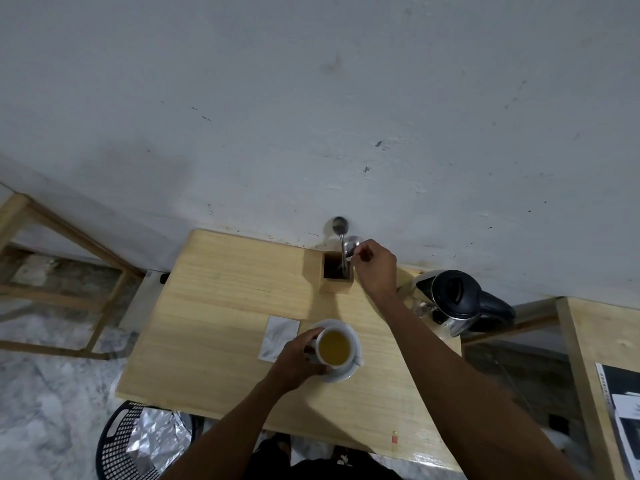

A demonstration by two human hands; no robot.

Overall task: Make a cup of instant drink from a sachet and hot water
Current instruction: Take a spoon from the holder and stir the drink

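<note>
A white cup (334, 348) full of yellow-brown drink stands on a white saucer (350, 332) near the middle of the wooden table (214, 306). My left hand (298, 362) wraps the cup's left side. A silvery sachet (278, 337) lies flat just left of the saucer. At the table's far edge stands a wooden holder (337, 284) with two spoons upright in it. My right hand (375, 266) reaches over the holder and pinches the nearer spoon (349, 247) by its bowl end. The other spoon (339, 225) sticks up behind it.
A steel electric kettle (457, 299) with a black lid and handle stands at the table's right edge, close to my right forearm. A black basket (145, 441) holding foil sits on the floor at lower left. A white wall rises directly behind the table. Papers (623, 410) lie on another table at right.
</note>
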